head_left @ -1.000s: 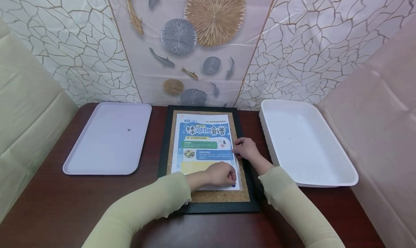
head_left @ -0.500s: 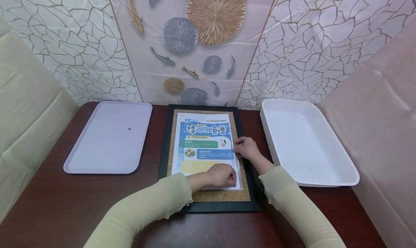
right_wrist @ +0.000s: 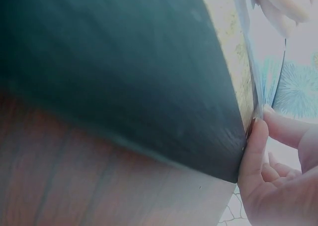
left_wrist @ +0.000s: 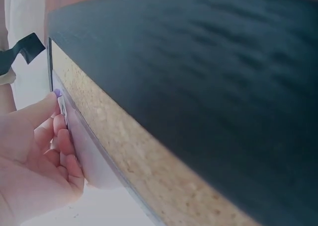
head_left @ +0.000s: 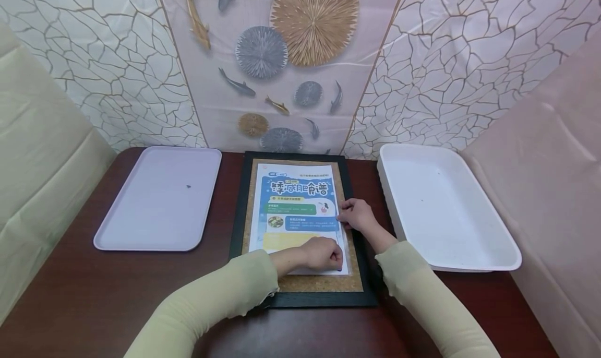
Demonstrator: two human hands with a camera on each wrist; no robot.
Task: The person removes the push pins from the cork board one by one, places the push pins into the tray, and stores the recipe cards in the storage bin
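Note:
A printed sheet (head_left: 300, 225) in a clear sleeve lies on a cork board (head_left: 324, 283) with a black frame (head_left: 319, 299). At the sheet's lower right corner, my left hand (head_left: 319, 253) has its fingers curled. In the left wrist view its thumb presses on a small purple push pin (left_wrist: 57, 92) at the sleeve's edge; the pin's point is hidden. Higher up, my right hand (head_left: 358, 215) pinches the sheet's right edge between thumb and forefinger. The right wrist view shows those fingertips (right_wrist: 259, 129) at the sleeve's edge, close over the cork and frame.
A pale lilac tray (head_left: 159, 199) lies left of the board. To the right stands a deeper white tray (head_left: 446, 206), close beside the right forearm. The dark wooden table (head_left: 112, 300) meets a patterned cloth backdrop (head_left: 300, 112) behind, with padded panels at both sides.
Both hands stay nearly in place. The left fingers have curled in a little at the corner, and the pin's blue head is less visible from the head. The view has shifted slightly.

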